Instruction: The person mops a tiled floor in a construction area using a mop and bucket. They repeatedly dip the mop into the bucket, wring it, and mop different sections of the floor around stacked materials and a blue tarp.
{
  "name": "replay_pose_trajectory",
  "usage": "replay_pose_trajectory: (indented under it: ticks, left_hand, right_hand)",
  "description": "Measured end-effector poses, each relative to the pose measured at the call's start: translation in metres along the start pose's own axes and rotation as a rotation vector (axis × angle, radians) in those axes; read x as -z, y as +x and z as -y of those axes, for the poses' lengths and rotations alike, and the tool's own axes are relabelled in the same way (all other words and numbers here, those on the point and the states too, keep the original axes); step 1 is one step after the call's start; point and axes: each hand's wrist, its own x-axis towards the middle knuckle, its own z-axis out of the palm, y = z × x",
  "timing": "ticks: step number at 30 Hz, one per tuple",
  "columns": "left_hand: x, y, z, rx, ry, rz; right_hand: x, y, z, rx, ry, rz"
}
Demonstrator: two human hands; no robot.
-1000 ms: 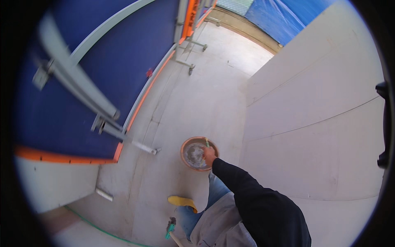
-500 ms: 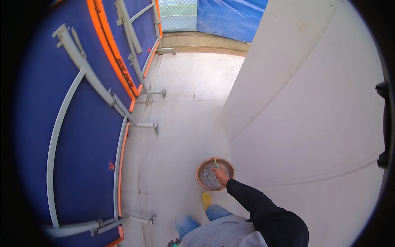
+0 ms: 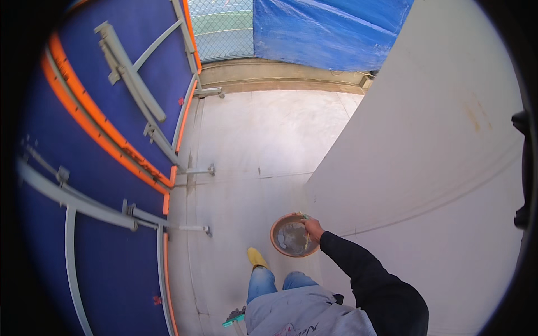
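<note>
An orange-brown round bucket [image 3: 273, 239] hangs in front of me at the right. Murky grey water with a pale patch of foam or reflection stands inside it. My right hand [image 3: 313, 228], at the end of a black sleeve, is closed at its right side on what looks like the bucket's thin handle; a bit of green shows by the fingers. My left hand is out of sight. At the lower edge, beside my left hip, a teal-edged tool [image 3: 235, 318] with a dark grey, brush-like mass shows in part; what holds it is hidden.
Blue folding panels [image 3: 117, 263] with orange edges and grey metal frames line the left; their wheeled feet [image 3: 208, 231] jut onto the pale floor [image 3: 224, 151]. A white wall [image 3: 414, 185] rises at the right. Ahead are a low kerb, a blue tarp [image 3: 330, 33] and a chain-link fence [image 3: 224, 33].
I have moved forward: panels and tarp are nearer. My left yellow boot now shows ahead, the right one no longer does. The bucket has tilted and more of the teal-edged tool shows.
</note>
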Motion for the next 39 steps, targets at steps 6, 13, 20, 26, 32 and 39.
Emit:
replay_pose_trajectory:
  ticks: [6,13,20,26,32,39]
  left_hand:
    - [0.0,0.093,-0.194,-0.107,0.157,0.064]
    - [-0.064,0.212,-0.362,-0.091,0.268,0.107]
    - [-0.149,0.32,-0.525,0.04,0.356,0.158]
    - [-0.188,0.383,-0.611,0.037,0.391,0.206]
    - [-0.199,0.396,-0.639,0.062,0.379,0.183]
    - [-0.148,0.288,-0.561,0.293,0.362,-0.022]
  right_hand:
    - [-0.01,0.134,0.128,-0.011,0.137,-0.079]
    - [0.007,0.389,0.2,0.06,0.296,-0.436]
    - [0.074,0.568,0.224,-0.263,0.461,-0.664]
    - [0.138,0.666,0.222,-0.27,0.33,-0.689]
    - [0.208,0.733,0.16,-0.282,0.137,-0.737]
    - [0.261,0.695,0.177,-0.359,0.28,-0.546]
